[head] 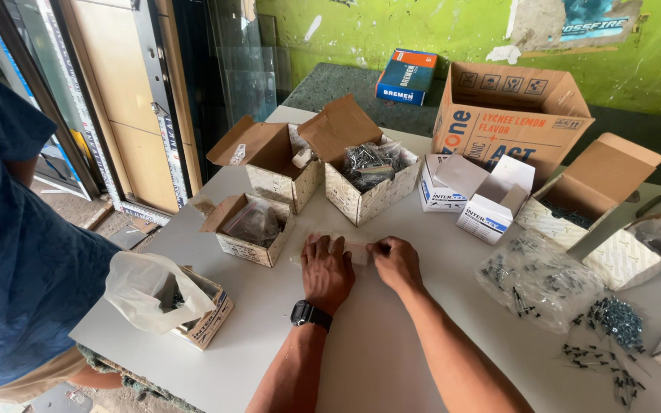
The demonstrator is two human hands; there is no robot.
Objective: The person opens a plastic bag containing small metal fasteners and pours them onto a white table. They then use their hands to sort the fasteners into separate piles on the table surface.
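Note:
My left hand (pixel 326 269) lies flat, palm down, on the white table (pixel 376 359), a black watch on its wrist. It presses on a small clear plastic bag (pixel 359 250) that lies flat on the table. My right hand (pixel 395 262) pinches the right end of that bag with thumb and fingers. Just beyond the hands stands an open patterned cardboard box (pixel 369 187) full of dark screws in plastic.
Several open small boxes ring the hands: one with a bagged lot (pixel 248 227), one at the left edge under a white bag (pixel 154 294). Loose dark screws on plastic (pixel 537 279) lie right. A big brown carton (pixel 510 115) stands behind. A person in blue (pixel 17 252) stands left.

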